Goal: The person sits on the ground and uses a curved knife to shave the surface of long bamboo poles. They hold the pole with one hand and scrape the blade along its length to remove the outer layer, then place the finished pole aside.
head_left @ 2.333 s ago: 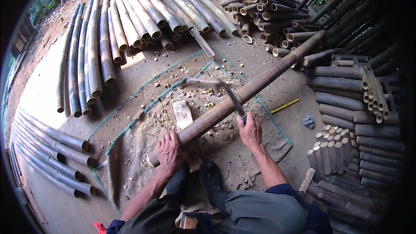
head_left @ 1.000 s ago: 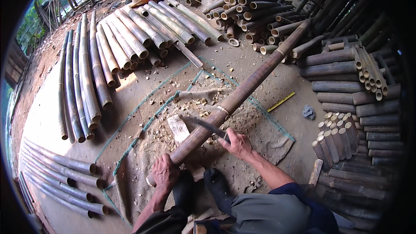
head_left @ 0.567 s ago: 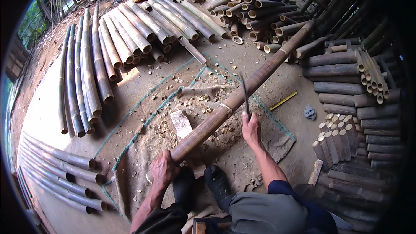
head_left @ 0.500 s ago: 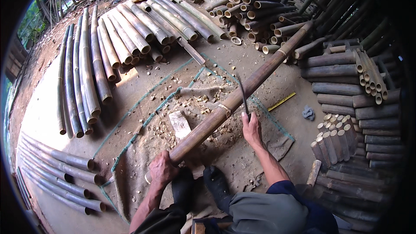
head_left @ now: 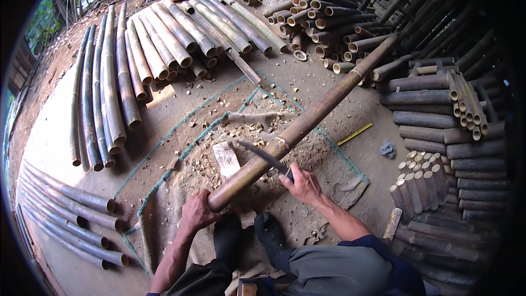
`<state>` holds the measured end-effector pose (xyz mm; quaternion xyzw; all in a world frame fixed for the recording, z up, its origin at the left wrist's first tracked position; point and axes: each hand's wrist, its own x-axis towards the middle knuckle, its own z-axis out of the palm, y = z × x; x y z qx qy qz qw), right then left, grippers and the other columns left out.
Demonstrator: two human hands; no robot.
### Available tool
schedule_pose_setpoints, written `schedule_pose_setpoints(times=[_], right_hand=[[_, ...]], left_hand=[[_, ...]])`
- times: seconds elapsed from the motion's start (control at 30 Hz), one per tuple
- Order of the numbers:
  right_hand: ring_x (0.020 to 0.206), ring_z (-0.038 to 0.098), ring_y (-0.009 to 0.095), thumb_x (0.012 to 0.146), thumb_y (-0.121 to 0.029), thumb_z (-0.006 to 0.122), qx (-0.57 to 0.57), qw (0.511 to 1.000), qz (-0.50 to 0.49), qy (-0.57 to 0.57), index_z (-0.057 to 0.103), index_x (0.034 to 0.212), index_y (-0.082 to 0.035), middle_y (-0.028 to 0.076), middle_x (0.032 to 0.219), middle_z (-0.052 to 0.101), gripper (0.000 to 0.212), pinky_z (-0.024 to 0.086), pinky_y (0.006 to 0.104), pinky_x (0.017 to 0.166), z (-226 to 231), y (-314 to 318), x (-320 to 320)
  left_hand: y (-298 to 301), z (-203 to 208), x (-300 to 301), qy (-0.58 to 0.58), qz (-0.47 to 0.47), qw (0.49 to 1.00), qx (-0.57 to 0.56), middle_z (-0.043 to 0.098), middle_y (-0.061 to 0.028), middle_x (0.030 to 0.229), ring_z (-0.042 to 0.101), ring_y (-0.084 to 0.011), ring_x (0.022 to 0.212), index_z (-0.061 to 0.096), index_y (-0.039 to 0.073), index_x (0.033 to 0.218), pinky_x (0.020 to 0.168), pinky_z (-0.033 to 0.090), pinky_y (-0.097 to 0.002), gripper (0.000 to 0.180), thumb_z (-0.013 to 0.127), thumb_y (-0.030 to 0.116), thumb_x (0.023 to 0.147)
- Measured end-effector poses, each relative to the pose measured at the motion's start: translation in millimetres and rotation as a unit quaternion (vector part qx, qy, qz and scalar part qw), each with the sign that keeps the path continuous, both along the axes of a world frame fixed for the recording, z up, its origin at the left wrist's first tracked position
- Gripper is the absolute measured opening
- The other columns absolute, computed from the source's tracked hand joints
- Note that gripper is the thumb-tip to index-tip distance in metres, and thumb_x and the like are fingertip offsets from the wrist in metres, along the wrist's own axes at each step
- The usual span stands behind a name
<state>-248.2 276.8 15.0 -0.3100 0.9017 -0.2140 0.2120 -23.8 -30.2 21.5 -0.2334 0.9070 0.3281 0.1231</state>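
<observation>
A long brown bamboo pole [head_left: 323, 111] slants from near my feet up to the stack at the far right. My left hand [head_left: 198, 209] is closed around its near end. In my right hand [head_left: 303, 184] is the handle of a machete [head_left: 265, 157], whose dark blade lies across the pole just on the near side of a pale trimmed joint. Whether the edge touches the bamboo I cannot tell. Under the pole's left side is a pale wooden block [head_left: 226, 158].
Wood chips litter a brown cloth [head_left: 164, 208] with green edging. Long bamboo poles [head_left: 120, 77] lie at the far left, more [head_left: 71, 208] at the near left. Cut bamboo pieces [head_left: 422, 98] are stacked at the right. A yellow ruler [head_left: 355, 134] and a grey rag [head_left: 387, 149] lie on the floor.
My right hand has come nearer and to the left, and the machete blade has swung from pointing away to pointing left across the pole. My left hand keeps hold of the pole's end.
</observation>
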Motion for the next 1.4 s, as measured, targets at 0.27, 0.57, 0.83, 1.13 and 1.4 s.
schedule_pose_setpoints(times=[0.27, 0.57, 0.83, 1.13, 1.4], right_hand=[[0.07, 0.069, 0.047, 0.109, -0.052, 0.055, -0.168, 0.971, -0.146, 0.086, 0.052, 0.107, -0.002, 0.026, 0.078, 0.065, 0.049, 0.051, 0.0573, 0.063, -43, -4, -20], [0.071, 0.07, 0.046, 0.106, -0.051, 0.061, -0.091, 0.991, -0.094, 0.007, 0.049, 0.107, -0.004, 0.025, 0.083, 0.066, 0.049, 0.053, 0.0563, 0.062, -24, -10, 4], [0.077, 0.071, 0.049, 0.109, -0.045, 0.058, -0.074, 0.994, -0.078, 0.031, 0.052, 0.111, -0.002, 0.026, 0.084, 0.067, 0.043, 0.053, 0.0553, 0.065, -24, -13, 10], [0.084, 0.069, 0.052, 0.11, -0.046, 0.056, -0.035, 0.993, 0.045, 0.107, 0.052, 0.113, 0.0, 0.03, 0.09, 0.067, 0.046, 0.05, 0.0603, 0.072, -12, -15, 19], [0.078, 0.068, 0.052, 0.109, -0.048, 0.057, -0.026, 0.997, 0.015, 0.068, 0.049, 0.115, 0.001, 0.029, 0.088, 0.068, 0.05, 0.053, 0.0571, 0.069, -17, -11, 21]], left_hand=[[45, -44, 10, 0.111, 0.046, 0.967, -0.226, 0.065, -0.0165, 0.098, 0.067, -0.0363, 0.098, 0.06, 0.004, 0.105, 0.089, 0.051, -0.0476, 0.024, 0.067, 0.017, 0.086], [23, -22, 16, 0.052, 0.042, 0.989, -0.13, 0.071, -0.021, 0.098, 0.071, -0.0405, 0.096, 0.06, 0.002, 0.102, 0.087, 0.055, -0.0503, 0.037, 0.079, 0.024, 0.079], [5, -2, 8, -0.036, 0.014, 0.999, -0.03, 0.075, -0.0231, 0.097, 0.074, -0.0418, 0.095, 0.065, 0.001, 0.103, 0.085, 0.058, -0.0519, 0.056, 0.089, 0.038, 0.068], [-13, -6, 0, -0.016, -0.008, 0.999, 0.047, 0.075, -0.0222, 0.101, 0.073, -0.0413, 0.099, 0.067, 0.003, 0.106, 0.088, 0.057, -0.0502, 0.06, 0.089, 0.038, 0.063], [-18, -9, 10, 0.066, 0.027, 0.992, 0.103, 0.071, -0.0218, 0.103, 0.071, -0.0396, 0.099, 0.068, 0.0, 0.114, 0.091, 0.055, -0.0478, 0.071, 0.093, 0.037, 0.059]])
